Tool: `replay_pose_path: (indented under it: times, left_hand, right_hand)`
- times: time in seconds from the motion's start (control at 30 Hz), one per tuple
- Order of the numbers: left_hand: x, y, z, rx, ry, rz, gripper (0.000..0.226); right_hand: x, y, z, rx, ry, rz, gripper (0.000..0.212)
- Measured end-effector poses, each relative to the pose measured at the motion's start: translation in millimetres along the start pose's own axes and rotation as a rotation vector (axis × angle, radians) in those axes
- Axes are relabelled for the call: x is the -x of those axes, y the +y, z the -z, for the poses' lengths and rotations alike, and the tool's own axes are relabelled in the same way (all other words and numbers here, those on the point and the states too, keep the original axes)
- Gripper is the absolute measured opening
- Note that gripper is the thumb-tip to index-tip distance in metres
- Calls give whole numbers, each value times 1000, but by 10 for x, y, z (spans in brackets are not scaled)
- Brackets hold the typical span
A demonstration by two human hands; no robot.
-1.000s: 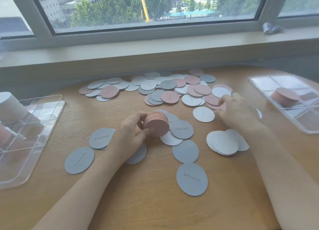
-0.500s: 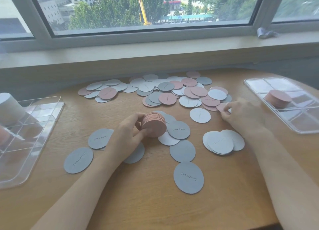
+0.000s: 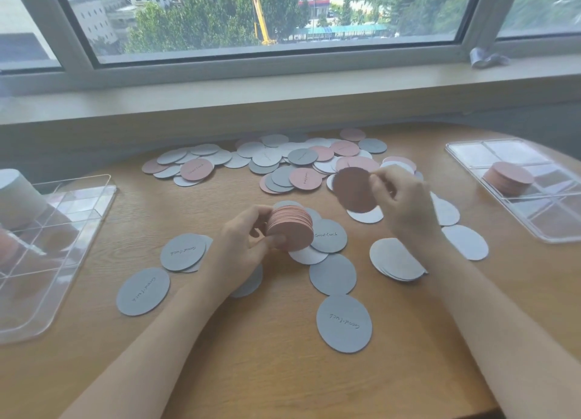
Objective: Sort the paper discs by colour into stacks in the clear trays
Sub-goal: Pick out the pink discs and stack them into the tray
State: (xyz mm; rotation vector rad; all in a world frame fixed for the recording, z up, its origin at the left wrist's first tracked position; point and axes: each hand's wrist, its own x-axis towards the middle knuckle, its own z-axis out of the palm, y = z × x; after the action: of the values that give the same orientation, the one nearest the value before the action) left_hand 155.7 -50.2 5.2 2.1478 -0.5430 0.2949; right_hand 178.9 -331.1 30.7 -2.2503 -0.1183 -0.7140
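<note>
My left hand grips a thick stack of pink discs on edge, just above the table's middle. To its right, my right hand pinches a single pink disc, lifted and tilted. A loose heap of pink, grey and white discs spreads along the far side of the table. Grey discs lie scattered near me. A clear tray at the right holds a pink stack. Another clear tray at the left holds a tall white stack and part of a pink stack.
A small pile of white discs lies under my right forearm. The wooden table curves away at the right and ends at the wall below the window sill.
My right hand has lifted a pink disc out of the heap and brought it left toward the stack. The left hand holds its stack in the same place.
</note>
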Motion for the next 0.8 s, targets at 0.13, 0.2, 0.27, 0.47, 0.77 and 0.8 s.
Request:
replay_pose_path:
  times: [0.13, 0.2, 0.27, 0.47, 0.77, 0.8]
  left_hand:
    - [-1, -10, 5, -5, -10, 5, 42]
    - [6, -25, 5, -15, -16, 12, 41]
    - [4, -55, -1, -28, -16, 30, 45]
    - [-20, -100, -49, -123, -68, -6, 67]
    - [2, -46, -83, -196, -54, 66, 56]
    - [5, -40, -92, -230, -52, 52, 60]
  right_hand:
    - [33, -322, -229, -266, -262, -28, 11]
    - [68, -393, -350, -355, -311, -23, 11]
    - [138, -393, -456, -382, -319, -13, 11]
    - [268, -324, -503, -294, -310, 125, 18]
    - [305, -377, -539, -186, -450, 242, 48]
    - [315, -384, -546, -153, -505, 251, 60]
